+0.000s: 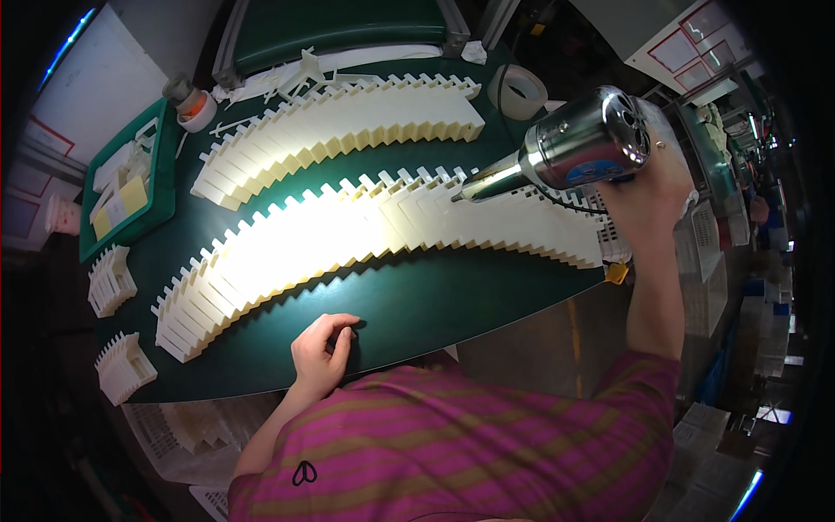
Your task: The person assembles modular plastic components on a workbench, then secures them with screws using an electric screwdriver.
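Observation:
My right hand (648,196) grips a shiny metal heat gun (578,143) at the right. Its narrow nozzle points left and sits just over the front row of white plastic parts (365,222). These parts overlap in a long curved line, brightly lit in the middle. A shorter curved row of like parts (348,122) lies behind it. Near the table's front edge rests my left hand (322,348), its fingers loosely curled with nothing seen in them. It is apart from the parts.
On the left of the green table (417,300) stand a green tray (163,196) with white pieces and two small stacks of parts (111,283). A tape roll (529,92) and a green belt surface (339,30) are at the back. Crates (161,439) sit below the edge.

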A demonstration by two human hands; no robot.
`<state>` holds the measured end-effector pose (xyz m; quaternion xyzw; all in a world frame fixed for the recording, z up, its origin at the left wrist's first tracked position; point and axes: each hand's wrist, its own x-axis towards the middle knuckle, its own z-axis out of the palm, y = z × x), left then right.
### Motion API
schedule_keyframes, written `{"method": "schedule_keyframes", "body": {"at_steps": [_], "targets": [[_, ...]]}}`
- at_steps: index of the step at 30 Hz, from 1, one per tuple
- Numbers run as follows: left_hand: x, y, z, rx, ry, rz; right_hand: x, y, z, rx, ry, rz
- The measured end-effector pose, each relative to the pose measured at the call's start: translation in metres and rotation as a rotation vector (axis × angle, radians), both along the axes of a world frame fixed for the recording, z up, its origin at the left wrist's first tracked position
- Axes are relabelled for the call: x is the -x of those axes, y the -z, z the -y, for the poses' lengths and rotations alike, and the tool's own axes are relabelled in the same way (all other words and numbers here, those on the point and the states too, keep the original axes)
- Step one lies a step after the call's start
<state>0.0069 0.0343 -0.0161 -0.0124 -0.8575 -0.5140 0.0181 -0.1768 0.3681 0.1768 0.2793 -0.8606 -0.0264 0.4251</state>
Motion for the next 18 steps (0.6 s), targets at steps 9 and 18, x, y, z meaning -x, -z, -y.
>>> {"method": "schedule_keyframes", "body": {"at_steps": [9, 18], "targets": [[0.001, 0.002, -0.004, 0.017, -0.058, -0.049, -0.005, -0.008, -0.013, -0.004, 0.017, 0.018], [0.002, 0.003, -0.005, 0.029, -0.056, -0.046, -0.003, -0.005, -0.016, -0.008, 0.047, 0.032]]}}
